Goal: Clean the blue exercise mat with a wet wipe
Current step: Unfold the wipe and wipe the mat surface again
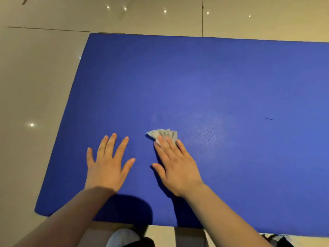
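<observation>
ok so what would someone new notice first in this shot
The big blue exercise mat fills most of the view, lying on a pale glossy tiled floor. Near its front edge the right hand presses a crumpled grey wet wipe under straight fingers, while the left hand lies flat and spread on the mat beside it. A small dark mark shows further right.

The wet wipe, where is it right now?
In the head view the wet wipe lies crumpled on the blue mat, pressed under the right hand's straight fingertips, just right of the flat left hand.
</observation>
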Tool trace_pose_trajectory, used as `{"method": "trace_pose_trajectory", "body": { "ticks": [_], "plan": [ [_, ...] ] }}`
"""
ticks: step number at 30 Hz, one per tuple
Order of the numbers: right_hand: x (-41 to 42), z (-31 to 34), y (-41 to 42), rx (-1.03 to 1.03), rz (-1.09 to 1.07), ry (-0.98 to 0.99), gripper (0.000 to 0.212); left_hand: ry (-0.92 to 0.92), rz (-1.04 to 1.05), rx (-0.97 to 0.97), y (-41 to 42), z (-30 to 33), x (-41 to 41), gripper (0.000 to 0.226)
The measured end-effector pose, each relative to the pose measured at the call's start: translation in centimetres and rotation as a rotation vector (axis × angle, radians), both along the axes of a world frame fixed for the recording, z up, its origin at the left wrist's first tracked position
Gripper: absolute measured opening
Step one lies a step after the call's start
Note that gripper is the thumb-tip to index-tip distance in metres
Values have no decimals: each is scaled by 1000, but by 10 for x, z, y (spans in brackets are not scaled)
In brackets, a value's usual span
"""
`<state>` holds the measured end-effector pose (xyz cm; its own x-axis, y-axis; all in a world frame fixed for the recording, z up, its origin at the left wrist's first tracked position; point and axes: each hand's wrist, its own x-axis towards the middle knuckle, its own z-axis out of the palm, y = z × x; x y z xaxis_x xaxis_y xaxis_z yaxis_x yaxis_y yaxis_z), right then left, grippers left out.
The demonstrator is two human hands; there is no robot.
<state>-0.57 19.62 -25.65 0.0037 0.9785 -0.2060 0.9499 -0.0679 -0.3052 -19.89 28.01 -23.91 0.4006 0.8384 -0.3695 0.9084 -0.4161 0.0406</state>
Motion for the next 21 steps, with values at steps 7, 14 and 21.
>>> {"method": "trace_pose_trajectory", "body": {
  "ticks": [7,14,21],
  "plan": [
    [52,-3,-60,-8,-529,-33,78,50,-97,3,-40,2,-32,63],
    [-76,-1,-61,36,-179,163,73,63,-123,-21,-59,4,-48,65],
    [-85,11,-101,-15,-213,203,70,85,-58,-65,-92,4,-77,60]
  ]
}}
